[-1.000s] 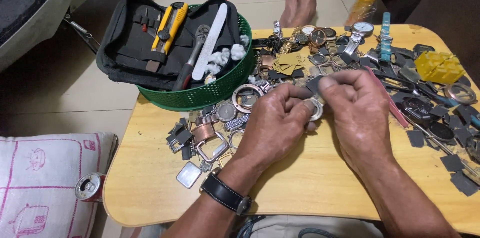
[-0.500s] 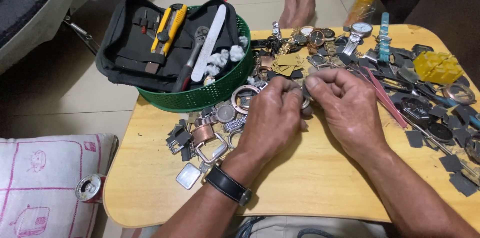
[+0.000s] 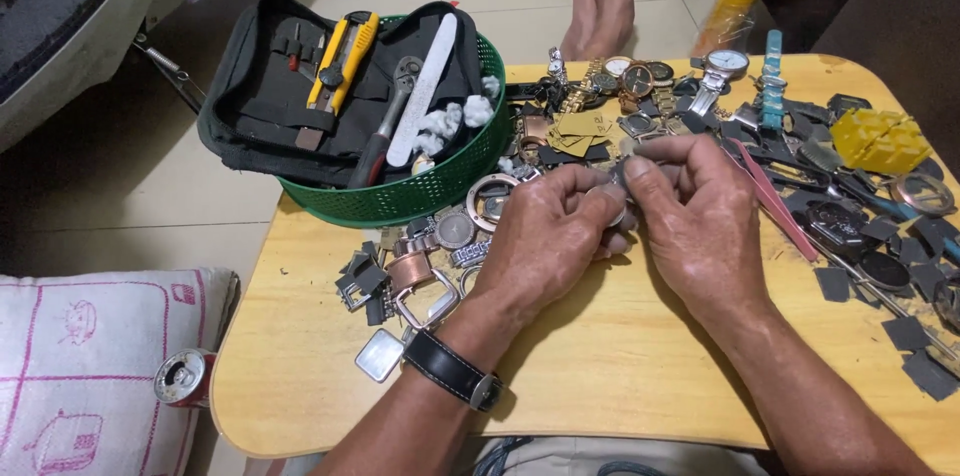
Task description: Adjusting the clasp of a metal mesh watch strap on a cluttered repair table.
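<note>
Both hands met over the middle of the wooden table (image 3: 620, 376), pinching one small, round, silvery metal part (image 3: 612, 204) between them. Most of it was hidden by the fingers, so its exact kind could not be told. The left hand (image 3: 545, 236) curled narrowly around it from below, with a black strap and watch (image 3: 452, 372) on the wrist. The right hand (image 3: 695, 211) closed on it from the other side, thumb and forefinger pressed at its top.

The table was pale, smooth wood with rounded corners. A green plastic basket (image 3: 420, 191) with a mesh wall stood at its back left and held a black fabric tool pouch (image 3: 270, 106), a yellow knife (image 3: 340, 61), a white file (image 3: 425, 86) and a metal wrench (image 3: 385, 126). Loose watch cases, rings and bands lay scattered near the hands, too many to count. One yellow plastic block (image 3: 882, 139) sat at the right. One dented drink can (image 3: 182, 378) lay beside a white cushion (image 3: 90, 366).
</note>
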